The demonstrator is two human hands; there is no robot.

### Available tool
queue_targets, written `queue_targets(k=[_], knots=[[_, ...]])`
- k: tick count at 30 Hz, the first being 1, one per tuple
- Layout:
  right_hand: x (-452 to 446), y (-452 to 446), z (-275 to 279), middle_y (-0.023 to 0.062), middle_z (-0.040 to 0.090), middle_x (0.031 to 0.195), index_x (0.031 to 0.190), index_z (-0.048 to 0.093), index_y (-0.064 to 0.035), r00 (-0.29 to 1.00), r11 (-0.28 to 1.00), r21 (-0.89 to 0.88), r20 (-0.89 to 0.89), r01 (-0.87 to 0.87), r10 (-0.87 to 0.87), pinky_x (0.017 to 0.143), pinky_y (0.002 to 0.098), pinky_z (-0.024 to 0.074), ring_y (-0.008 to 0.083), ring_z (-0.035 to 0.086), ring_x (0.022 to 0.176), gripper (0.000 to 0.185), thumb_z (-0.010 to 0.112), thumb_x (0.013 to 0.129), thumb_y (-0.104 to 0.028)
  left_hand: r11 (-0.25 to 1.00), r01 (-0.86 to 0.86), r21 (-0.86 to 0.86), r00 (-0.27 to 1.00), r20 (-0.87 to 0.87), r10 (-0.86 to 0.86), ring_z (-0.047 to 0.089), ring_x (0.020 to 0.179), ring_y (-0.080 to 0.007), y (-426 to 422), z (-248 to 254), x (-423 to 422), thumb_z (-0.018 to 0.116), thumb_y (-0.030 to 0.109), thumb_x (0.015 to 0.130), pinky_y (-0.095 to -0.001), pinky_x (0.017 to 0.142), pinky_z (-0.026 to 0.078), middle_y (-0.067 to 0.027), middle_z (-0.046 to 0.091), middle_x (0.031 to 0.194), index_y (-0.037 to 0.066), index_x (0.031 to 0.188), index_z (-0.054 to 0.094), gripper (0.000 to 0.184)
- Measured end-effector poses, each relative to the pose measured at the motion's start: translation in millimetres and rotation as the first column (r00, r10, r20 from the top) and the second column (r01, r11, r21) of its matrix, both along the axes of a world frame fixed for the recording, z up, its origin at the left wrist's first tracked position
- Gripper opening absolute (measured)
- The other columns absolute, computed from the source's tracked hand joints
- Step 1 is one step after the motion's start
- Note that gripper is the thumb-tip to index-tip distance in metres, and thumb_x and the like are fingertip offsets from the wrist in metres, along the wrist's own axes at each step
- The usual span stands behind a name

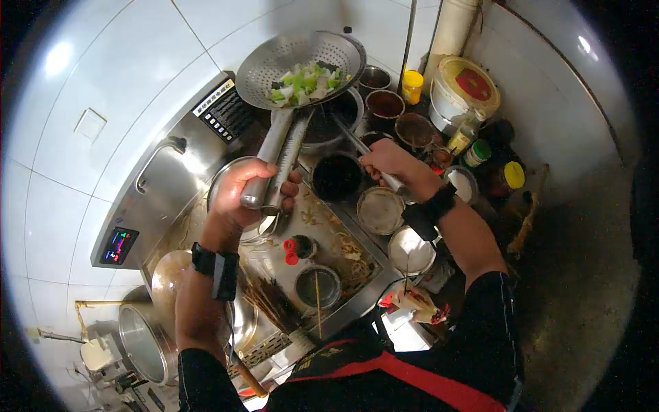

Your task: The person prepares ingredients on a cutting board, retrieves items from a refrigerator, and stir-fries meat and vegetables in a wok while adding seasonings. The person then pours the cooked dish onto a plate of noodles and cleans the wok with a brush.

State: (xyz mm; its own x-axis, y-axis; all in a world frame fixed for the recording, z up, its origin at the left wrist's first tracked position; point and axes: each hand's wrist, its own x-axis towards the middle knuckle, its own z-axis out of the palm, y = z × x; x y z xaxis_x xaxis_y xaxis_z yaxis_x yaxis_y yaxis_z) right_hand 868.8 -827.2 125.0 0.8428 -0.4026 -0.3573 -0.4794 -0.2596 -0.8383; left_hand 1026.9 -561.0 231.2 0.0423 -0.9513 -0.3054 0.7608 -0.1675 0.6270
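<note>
My left hand point(250, 189) is closed round two metal handles side by side. One belongs to a perforated strainer point(264, 65), raised over the back of the stove with chopped green and white vegetables point(305, 84) in it. The other handle point(296, 154) runs up beneath the strainer, and what it carries is mostly hidden. My right hand point(395, 165) grips a long metal handle point(353, 137), probably a ladle's. Its far end reaches down into a large pot point(357, 110) behind the strainer, so the head is hidden.
Seasoning bowls point(384, 104) and a dark-filled pot point(336, 176) stand on the right. Beyond are a lidded white bucket point(463, 89) and bottles point(478, 152). A red-capped bottle point(302, 247), a glass bowl point(317, 286) and a bamboo brush point(268, 299) occupy the wet worktop point(343, 233). Tiled walls enclose the corner.
</note>
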Motion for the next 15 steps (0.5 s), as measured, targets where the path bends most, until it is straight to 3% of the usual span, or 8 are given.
queue_targets(k=[2,3,5,6,8,15], knots=[[-4.9,0.9,6.5,0.0059,0.055,0.057,0.072,0.057,0.0003,0.989,0.89,0.436,0.006,0.131,-0.148,0.041,0.0314,0.0463,0.0168,0.054,0.045,0.023,0.06,0.083,-0.02,1.0,-0.008,0.001,1.0,0.019,0.008,0.059,0.079,-0.0207,2.2,-2.9,1.4,0.052,0.021,0.082,-0.0374,0.07,0.051,-0.0152,0.059,0.097,-0.008,0.119,0.047,0.047],[-8.1,0.5,10.2,0.0059,0.055,0.057,0.072,0.057,0.0003,0.989,0.893,0.432,0.007,0.127,-0.144,0.041,0.0314,0.0463,0.0168,0.054,0.045,0.023,0.06,0.083,-0.02,1.0,-0.013,0.003,0.999,0.038,0.013,0.059,0.079,-0.0209,2.0,-3.3,1.6,0.052,0.021,0.082,-0.0374,0.07,0.051,-0.0152,0.059,0.097,-0.007,0.12,0.046,0.048],[-19.5,6.7,25.5,0.0014,0.046,0.055,0.074,0.052,-0.0052,0.942,0.525,0.83,-0.005,0.19,-0.334,0.037,0.0286,0.0394,0.0125,0.046,0.044,0.021,0.058,0.087,-0.02,1.0,-0.024,-0.011,0.999,0.039,0.024,0.059,0.079,-0.021,1.7,-2.8,0.3,0.052,0.021,0.082,-0.0374,0.071,0.051,-0.0153,0.059,0.097,-0.007,0.12,0.047,0.048],[-27.0,10.3,35.8,0.0014,0.046,0.055,0.074,0.052,-0.0052,0.943,0.527,0.828,-0.005,0.19,-0.334,0.037,0.0286,0.0394,0.0125,0.046,0.044,0.021,0.058,0.087,-0.02,0.999,-0.033,-0.023,0.999,0.04,0.034,0.059,0.079,-0.0211,1.5,-2.9,-0.6,0.051,0.022,0.082,-0.0374,0.071,0.051,-0.0154,0.059,0.097,-0.008,0.12,0.047,0.048],[-41.1,17.9,55.8,-0.0023,0.045,0.067,0.103,0.049,-0.0018,0.951,0.557,0.813,0.016,0.166,-0.307,0.036,0.0195,0.0297,0.0037,0.037,0.047,0.016,0.052,0.091,-0.013,0.999,-0.039,-0.032,0.998,0.041,0.04,0.059,0.079,-0.0209,2.1,2.6,-4.0,0.052,0.022,0.082,-0.0373,0.071,0.051,-0.0152,0.059,0.097,-0.008,0.12,0.047,0.048],[-67.2,44.4,79.3,-0.0014,0.044,0.068,0.112,0.049,-0.0005,0.951,0.673,0.72,0.06,0.169,-0.303,0.035,0.0196,0.0294,0.0045,0.038,0.047,0.024,0.051,0.091,-0.013,0.994,-0.015,-0.112,1.0,-0.027,0.012,0.057,0.079,-0.0199,11.1,12.4,-2.4,0.052,0.022,0.082,-0.0365,0.069,0.051,-0.0129,0.057,0.098,-0.006,0.125,0.044,0.052]])
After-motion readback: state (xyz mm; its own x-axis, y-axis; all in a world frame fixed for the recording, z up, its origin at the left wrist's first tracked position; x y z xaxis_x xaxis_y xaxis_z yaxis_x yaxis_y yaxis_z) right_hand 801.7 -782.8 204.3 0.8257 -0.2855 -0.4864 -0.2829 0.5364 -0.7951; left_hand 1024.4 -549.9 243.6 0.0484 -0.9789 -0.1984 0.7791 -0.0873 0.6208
